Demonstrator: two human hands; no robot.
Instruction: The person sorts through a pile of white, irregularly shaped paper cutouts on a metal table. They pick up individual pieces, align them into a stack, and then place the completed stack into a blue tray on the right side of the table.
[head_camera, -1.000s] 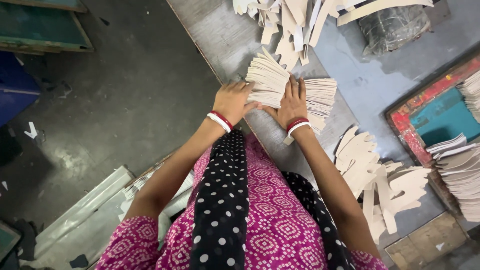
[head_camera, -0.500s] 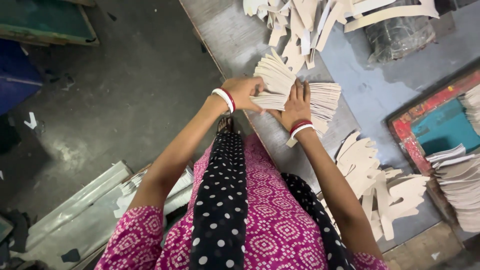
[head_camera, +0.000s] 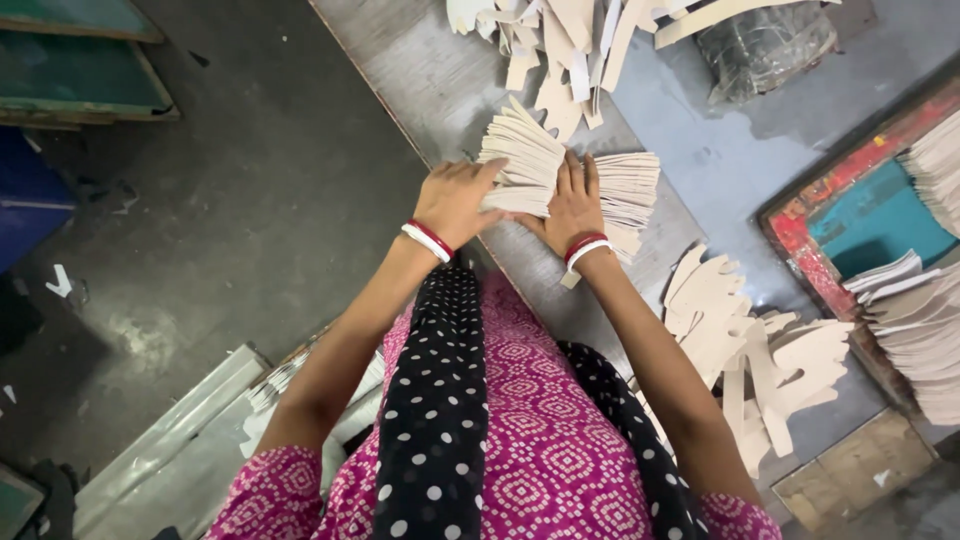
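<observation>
Both grips pressed on the fanned stack of cream card pieces: left hand clasping its near edge, right hand spread flat on top, pinning it against the grey bench. More cut-outs scattered just right.

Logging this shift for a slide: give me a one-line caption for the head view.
Left hand and right hand press on a fanned stack of pale flat cardboard cut-outs on a grey worktable.
</observation>
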